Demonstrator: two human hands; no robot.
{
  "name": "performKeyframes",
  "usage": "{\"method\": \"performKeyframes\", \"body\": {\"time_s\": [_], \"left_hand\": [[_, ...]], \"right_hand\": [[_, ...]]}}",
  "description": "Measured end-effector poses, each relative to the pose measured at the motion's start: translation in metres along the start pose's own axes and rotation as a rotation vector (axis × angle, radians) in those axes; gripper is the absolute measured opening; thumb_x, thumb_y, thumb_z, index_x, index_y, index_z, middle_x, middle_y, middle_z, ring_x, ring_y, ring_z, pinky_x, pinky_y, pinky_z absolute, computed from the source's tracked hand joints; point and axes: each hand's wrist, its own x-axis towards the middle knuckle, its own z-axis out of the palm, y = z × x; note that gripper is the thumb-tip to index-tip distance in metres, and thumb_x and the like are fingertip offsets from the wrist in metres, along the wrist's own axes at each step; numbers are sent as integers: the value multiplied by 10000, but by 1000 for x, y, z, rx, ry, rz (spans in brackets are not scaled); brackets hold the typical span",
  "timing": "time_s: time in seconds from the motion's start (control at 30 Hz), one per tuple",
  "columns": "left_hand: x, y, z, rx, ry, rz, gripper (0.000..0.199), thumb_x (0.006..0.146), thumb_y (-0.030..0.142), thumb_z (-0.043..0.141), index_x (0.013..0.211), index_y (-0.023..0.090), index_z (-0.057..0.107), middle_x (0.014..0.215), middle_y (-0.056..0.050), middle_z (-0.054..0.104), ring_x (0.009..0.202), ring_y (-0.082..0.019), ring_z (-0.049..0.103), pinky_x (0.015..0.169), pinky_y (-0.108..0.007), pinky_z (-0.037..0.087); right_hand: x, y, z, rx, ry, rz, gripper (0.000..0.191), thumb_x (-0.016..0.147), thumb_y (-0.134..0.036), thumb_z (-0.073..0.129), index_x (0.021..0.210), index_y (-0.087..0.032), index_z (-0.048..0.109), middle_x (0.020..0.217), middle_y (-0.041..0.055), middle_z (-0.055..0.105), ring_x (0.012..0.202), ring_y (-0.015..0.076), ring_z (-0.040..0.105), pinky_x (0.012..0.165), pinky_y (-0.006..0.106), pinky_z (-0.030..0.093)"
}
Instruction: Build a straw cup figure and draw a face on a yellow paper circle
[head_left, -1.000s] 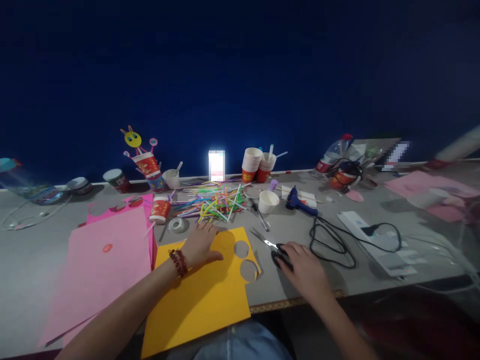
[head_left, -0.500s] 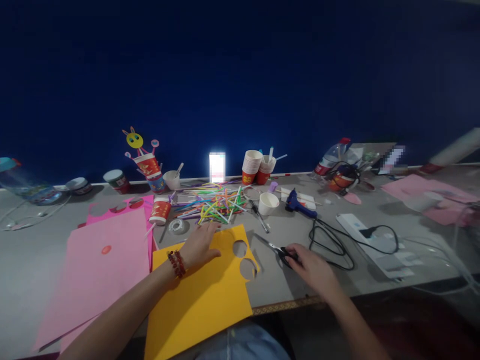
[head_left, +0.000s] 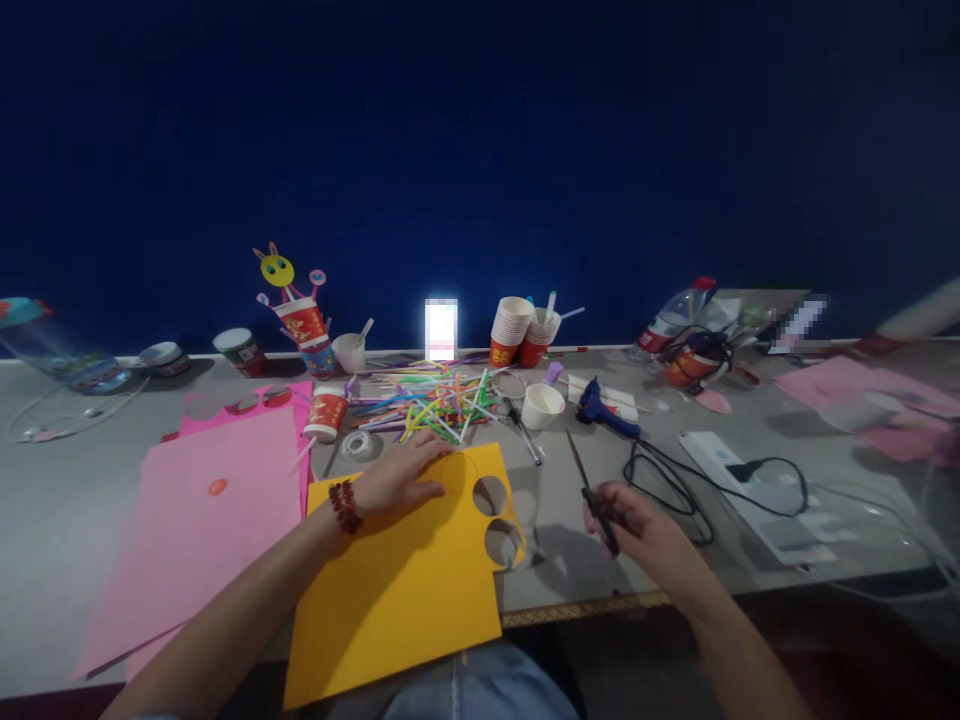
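A yellow sheet (head_left: 397, 600) with round holes near its right edge lies at the table's front. My left hand (head_left: 401, 478) rests over its upper part, fingers apart and holding nothing. To the right of the sheet, my right hand (head_left: 634, 525) grips black-handled scissors (head_left: 581, 470) by the handles, raised above the table with the blades pointing up and away. Colourful strips (head_left: 442, 400) lie in a heap beyond the sheet.
Pink sheets (head_left: 217, 550) lie at the left. A white cup (head_left: 542, 406), a blue glue gun (head_left: 604, 412) and a power strip (head_left: 750, 500) are at the right. Stacked cups (head_left: 511, 330) and a bright phone (head_left: 441, 330) stand at the back.
My right hand has lifted the scissors off the table and turned them more upright. My left hand has barely moved over the yellow sheet. The whole view has shifted slightly.
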Motion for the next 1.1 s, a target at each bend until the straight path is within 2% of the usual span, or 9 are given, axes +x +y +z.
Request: {"method": "performKeyframes", "body": {"time_s": [0.23,0.43,0.6,0.73,0.8,0.87,0.97,1.03,1.1], "left_hand": [[7,16,-9,-17,-71,73,391,933,197,470,1306,259,569,1210,-78,567,1102,-231,585,983,-360,477],[10,42,-11,-1,-126,160,355,995,236,392,1267,255,620,1150,-69,614,1046,-212,610,922,-306,477],[18,63,-21,223,-212,292,341,996,245,407,1270,255,610,1113,-73,652,974,-224,645,832,-306,495],[-1,73,-35,374,94,381,328,968,185,466,1277,220,572,1248,-107,638,1116,-262,607,1017,-459,453],[-25,75,-38,406,374,344,361,942,140,524,1286,240,571,1345,-111,593,1246,-282,543,1133,-556,344],[-54,74,-34,343,713,222,431,884,125,625,1281,289,592,1361,-83,579,1253,-277,547,1134,-530,376],[-86,67,-12,-28,1251,-31,622,769,273,780,1352,310,566,1506,-60,451,1375,-326,435,1166,-522,351],[-94,60,10,-558,1255,-186,652,809,413,735,1414,333,505,1540,-43,438,1416,-298,406,1158,-457,380],[-94,53,33,-994,1082,-328,675,764,595,716,1361,321,563,1475,-61,529,1325,-317,517,1024,-428,517]], "right_hand": [[-2,-15,32,-207,-234,53,183,690,-279,737,729,-210,573,585,-62,520,532,111,471,480,204,377],[12,-18,42,158,179,-93,467,681,-472,803,964,-228,522,1039,93,690,803,196,656,733,331,571],[23,-37,68,310,-73,-75,429,656,-338,806,947,-234,509,947,40,666,759,186,664,667,308,590],[20,-39,82,321,-51,-167,332,654,-229,786,870,-231,534,827,-23,580,680,134,585,566,226,521],[15,-37,80,375,14,-223,337,660,-222,803,891,-230,558,877,-7,601,739,141,591,611,227,518],[11,-35,74,432,83,-264,356,670,-229,824,921,-237,572,924,9,620,794,155,605,653,240,524],[10,-34,69,496,181,-343,363,688,-238,836,947,-251,582,941,14,621,846,167,612,701,254,534],[14,-38,72,566,214,-374,374,684,-236,840,945,-258,573,931,1,613,838,157,611,704,246,541],[21,-44,81,666,219,-349,407,657,-234,853,936,-258,558,915,-11,605,810,147,616,680,236,553]]}}
